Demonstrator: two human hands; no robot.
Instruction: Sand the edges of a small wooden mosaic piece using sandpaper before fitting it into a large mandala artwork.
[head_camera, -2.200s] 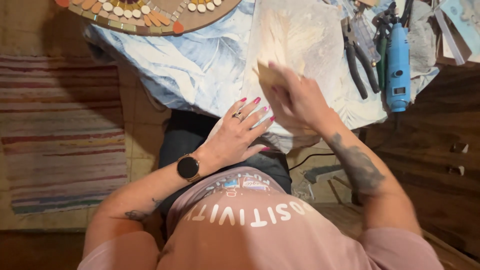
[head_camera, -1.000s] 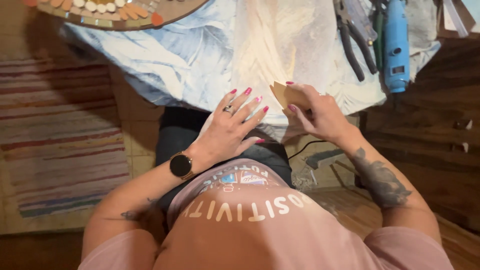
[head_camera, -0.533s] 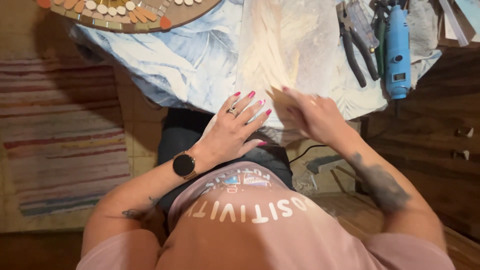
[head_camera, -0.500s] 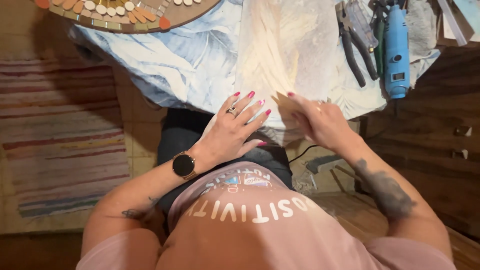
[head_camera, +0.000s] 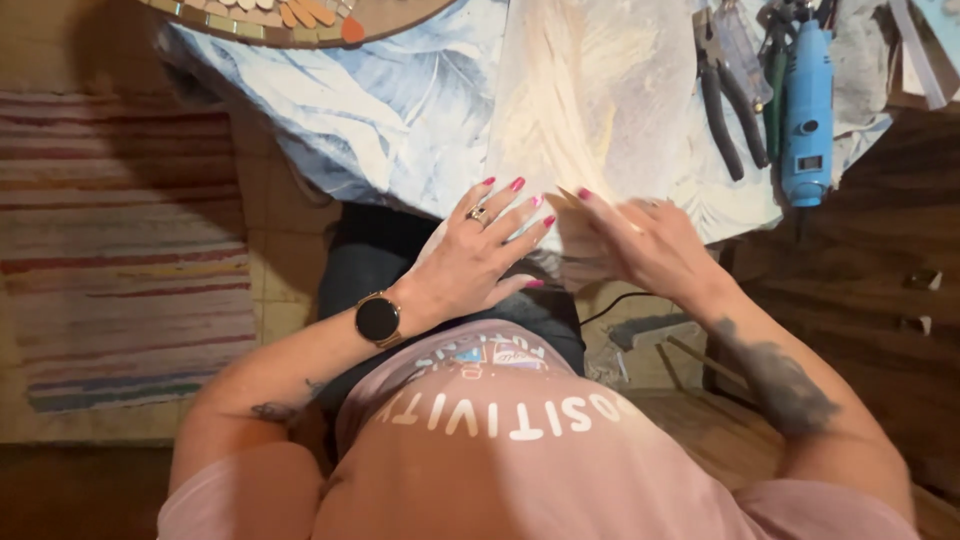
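Now the left hand is laid flat, fingers spread wide, on the near edge of the cloth-covered table, with nothing gripped in it. A ring is seen on one finger and a dark round watch is worn at the wrist. Just beside it, the right hand is blurred; a small tan piece is seen at its fingertips, thin and flat, and it appears to be pinched there, though the exact grip cannot be made out through the blur. The tan piece is held at the table's near edge, right between the two hands, over a pale translucent sheet that is draped down the middle of the table.

Farther back on the right, a blue power tool is laid lengthwise, with dark-handled pliers just beside it on its left. At the top left, the rim of a round mosaic board with orange and pale tiles is caught in view. A striped rug is spread on the floor to the left, well apart from the hands.
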